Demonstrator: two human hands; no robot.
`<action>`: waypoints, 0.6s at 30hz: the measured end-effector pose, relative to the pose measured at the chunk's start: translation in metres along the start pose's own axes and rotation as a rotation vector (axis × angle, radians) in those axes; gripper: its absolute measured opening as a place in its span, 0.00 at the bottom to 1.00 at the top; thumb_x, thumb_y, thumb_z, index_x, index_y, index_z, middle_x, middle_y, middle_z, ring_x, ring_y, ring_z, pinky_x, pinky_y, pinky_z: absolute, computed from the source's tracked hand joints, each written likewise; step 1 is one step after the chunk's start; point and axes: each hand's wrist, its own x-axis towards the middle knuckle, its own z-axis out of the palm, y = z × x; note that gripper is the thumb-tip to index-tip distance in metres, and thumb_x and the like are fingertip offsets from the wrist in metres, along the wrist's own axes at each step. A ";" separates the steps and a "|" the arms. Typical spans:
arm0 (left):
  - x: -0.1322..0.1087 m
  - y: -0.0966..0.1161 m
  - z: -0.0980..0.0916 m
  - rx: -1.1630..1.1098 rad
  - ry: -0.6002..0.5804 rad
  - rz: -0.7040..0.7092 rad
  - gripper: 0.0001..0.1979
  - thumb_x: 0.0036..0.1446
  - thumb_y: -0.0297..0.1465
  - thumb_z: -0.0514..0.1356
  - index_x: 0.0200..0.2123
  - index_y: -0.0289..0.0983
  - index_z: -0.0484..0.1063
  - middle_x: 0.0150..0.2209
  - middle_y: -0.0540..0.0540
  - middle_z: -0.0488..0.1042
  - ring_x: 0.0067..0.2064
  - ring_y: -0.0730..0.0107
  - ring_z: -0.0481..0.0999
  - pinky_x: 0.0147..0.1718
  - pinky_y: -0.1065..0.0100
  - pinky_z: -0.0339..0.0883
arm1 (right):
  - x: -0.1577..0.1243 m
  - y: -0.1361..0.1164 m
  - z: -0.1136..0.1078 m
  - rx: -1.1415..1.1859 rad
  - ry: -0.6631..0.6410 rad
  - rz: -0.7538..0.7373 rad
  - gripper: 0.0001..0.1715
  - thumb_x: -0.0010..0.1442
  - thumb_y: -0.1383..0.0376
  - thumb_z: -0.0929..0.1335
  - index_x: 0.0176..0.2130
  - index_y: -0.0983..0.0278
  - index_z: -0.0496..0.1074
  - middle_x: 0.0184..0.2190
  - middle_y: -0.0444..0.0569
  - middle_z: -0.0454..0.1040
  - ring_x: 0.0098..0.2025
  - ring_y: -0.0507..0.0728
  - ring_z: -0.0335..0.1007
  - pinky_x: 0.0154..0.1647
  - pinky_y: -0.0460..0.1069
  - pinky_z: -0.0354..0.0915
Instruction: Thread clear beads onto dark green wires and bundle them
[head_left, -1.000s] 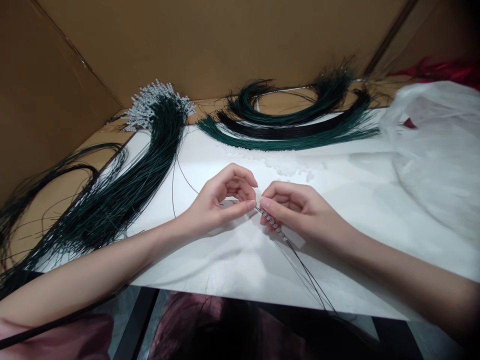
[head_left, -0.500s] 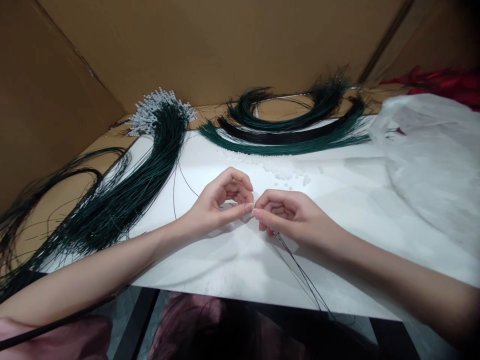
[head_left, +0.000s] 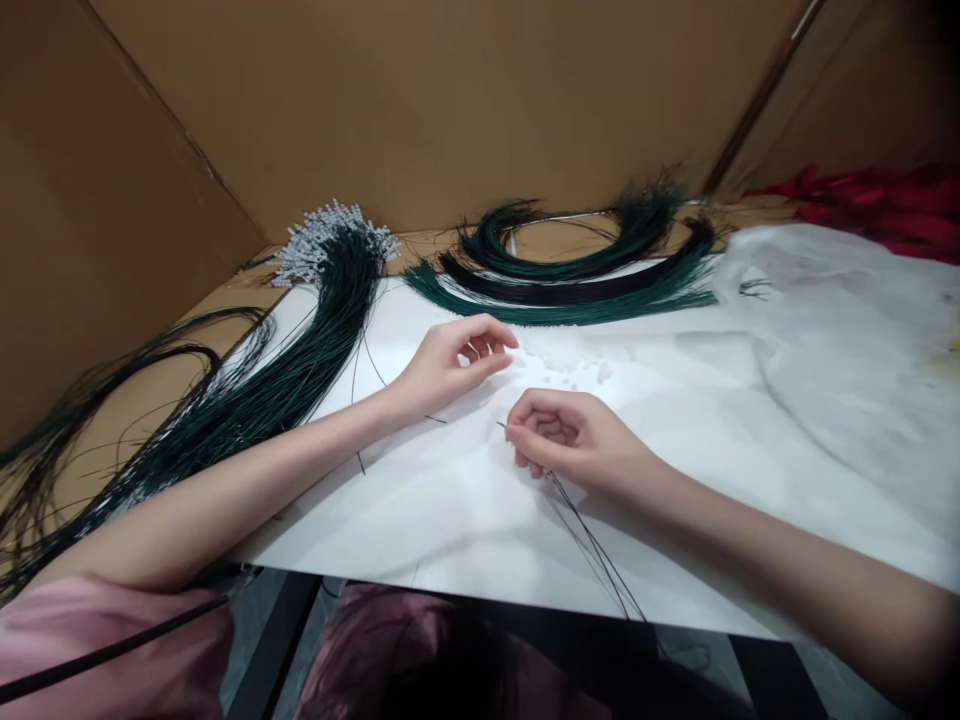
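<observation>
My right hand (head_left: 559, 430) is closed on a few thin dark wires (head_left: 592, 540), which trail down toward the table's front edge; one wire tip pokes out past the thumb and forefinger. Up and to the left, my left hand (head_left: 465, 358) reaches over the white sheet, beside small white beads (head_left: 570, 372). Its fingers are curled, with thumb and fingertips slightly apart and nothing visible between them. Left of it lies a thick bundle of green wires (head_left: 300, 370) with white beaded ends (head_left: 322, 240).
Curved bundles of green and black wires (head_left: 577, 285) lie at the back. A crumpled translucent plastic bag (head_left: 855, 350) covers the right side, with red material (head_left: 885, 205) behind it. Loose dark wires (head_left: 172, 340) spread at the left. Cardboard walls (head_left: 450, 100) surround the table.
My left hand has parted from my right and moved up toward the beads. The wire tip at my right fingertips now shows. The view has tilted slightly.
</observation>
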 end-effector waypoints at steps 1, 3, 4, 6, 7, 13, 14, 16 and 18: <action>0.008 -0.005 0.001 0.097 -0.005 0.019 0.06 0.58 0.31 0.62 0.38 0.35 0.74 0.36 0.47 0.74 0.34 0.73 0.70 0.34 0.71 0.64 | 0.000 0.000 0.000 0.000 -0.001 -0.001 0.05 0.58 0.66 0.68 0.30 0.65 0.67 0.22 0.43 0.71 0.22 0.49 0.66 0.26 0.44 0.62; 0.023 -0.013 0.003 0.223 -0.025 0.056 0.04 0.56 0.29 0.63 0.36 0.35 0.75 0.34 0.47 0.74 0.32 0.74 0.69 0.33 0.71 0.62 | 0.000 -0.001 0.000 0.000 -0.006 -0.002 0.05 0.58 0.66 0.68 0.31 0.65 0.67 0.23 0.44 0.71 0.23 0.49 0.66 0.26 0.45 0.62; 0.030 -0.017 0.006 0.257 -0.036 0.068 0.03 0.55 0.28 0.63 0.35 0.35 0.76 0.33 0.48 0.73 0.31 0.74 0.68 0.32 0.70 0.62 | 0.000 -0.001 -0.001 0.000 -0.010 -0.001 0.05 0.58 0.66 0.68 0.31 0.65 0.67 0.23 0.44 0.71 0.23 0.49 0.66 0.26 0.45 0.62; 0.039 -0.021 0.010 0.298 -0.062 0.089 0.03 0.53 0.27 0.65 0.33 0.35 0.76 0.30 0.49 0.71 0.30 0.74 0.68 0.32 0.70 0.60 | 0.000 -0.001 -0.001 0.000 -0.016 -0.003 0.05 0.58 0.66 0.68 0.31 0.65 0.67 0.23 0.44 0.71 0.23 0.49 0.67 0.26 0.45 0.62; 0.043 -0.023 0.012 0.314 -0.070 0.101 0.02 0.52 0.27 0.65 0.32 0.35 0.76 0.29 0.50 0.70 0.30 0.74 0.67 0.32 0.70 0.60 | 0.000 -0.001 -0.002 -0.001 -0.015 -0.004 0.05 0.58 0.66 0.68 0.31 0.65 0.67 0.23 0.44 0.71 0.23 0.49 0.66 0.26 0.45 0.62; 0.053 -0.023 0.018 0.378 -0.130 0.156 0.00 0.53 0.26 0.64 0.30 0.35 0.76 0.28 0.49 0.69 0.30 0.72 0.67 0.31 0.70 0.58 | -0.001 -0.002 -0.002 -0.004 -0.011 -0.012 0.04 0.57 0.67 0.68 0.30 0.65 0.68 0.23 0.44 0.71 0.23 0.49 0.66 0.26 0.45 0.63; 0.054 -0.023 0.018 0.384 -0.142 0.157 0.01 0.53 0.26 0.64 0.29 0.35 0.75 0.28 0.49 0.70 0.31 0.72 0.67 0.32 0.70 0.58 | -0.001 -0.002 -0.002 -0.005 -0.011 -0.013 0.04 0.57 0.67 0.67 0.30 0.65 0.68 0.23 0.44 0.71 0.23 0.49 0.66 0.26 0.45 0.62; 0.055 -0.020 0.018 0.378 -0.145 0.158 0.02 0.53 0.25 0.63 0.29 0.35 0.75 0.29 0.49 0.70 0.31 0.72 0.67 0.32 0.69 0.58 | 0.000 -0.002 -0.002 -0.007 -0.007 -0.011 0.04 0.57 0.67 0.67 0.30 0.65 0.67 0.23 0.43 0.71 0.23 0.49 0.66 0.26 0.45 0.62; 0.051 -0.013 0.015 0.300 -0.125 0.140 0.02 0.54 0.25 0.62 0.29 0.34 0.74 0.29 0.49 0.72 0.31 0.72 0.68 0.33 0.69 0.60 | 0.000 -0.001 -0.002 0.001 -0.006 -0.010 0.05 0.57 0.67 0.68 0.30 0.65 0.67 0.23 0.43 0.71 0.23 0.49 0.66 0.26 0.45 0.62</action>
